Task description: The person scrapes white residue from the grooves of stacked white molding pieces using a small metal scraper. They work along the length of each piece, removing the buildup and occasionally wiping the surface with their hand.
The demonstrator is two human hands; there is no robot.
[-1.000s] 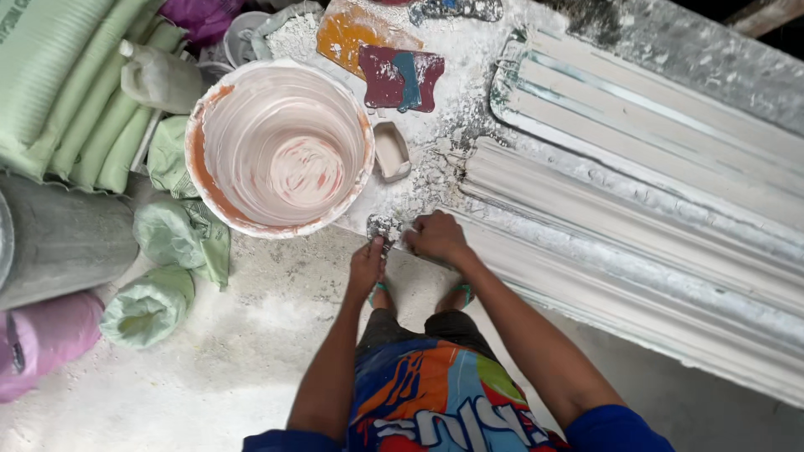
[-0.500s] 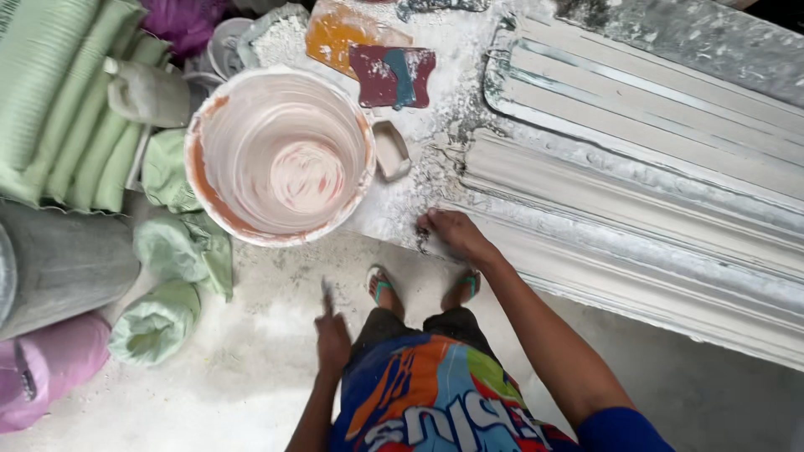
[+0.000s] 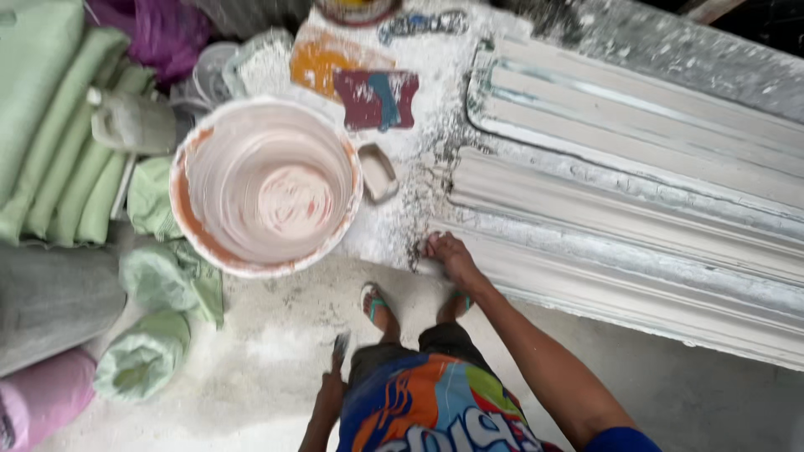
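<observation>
My right hand (image 3: 448, 254) rests on the near end of a long white plaster moulding (image 3: 636, 251), fingers curled over a small white lump at its corner. Down by my hip, my left hand (image 3: 332, 385) is closed around a small dark scraper (image 3: 341, 344) whose blade sticks up. A big round bucket (image 3: 266, 184) smeared with pinkish-white plaster stands on the bench to the left of my right hand. Between the bucket and the moulding lies a small rectangular cup (image 3: 377, 171).
Green sacks (image 3: 50, 125) and rolled bags pile up at the left. A red and blue rag (image 3: 377, 98) and an orange bag (image 3: 322, 59) lie behind the bucket. A second moulding (image 3: 636, 117) sits farther back. My sandalled feet (image 3: 377, 305) stand on the dusty white floor.
My left hand has left the moulding's end and dropped to my side with the scraper. The right hand stays on the moulding's corner, and the view has shifted slightly.
</observation>
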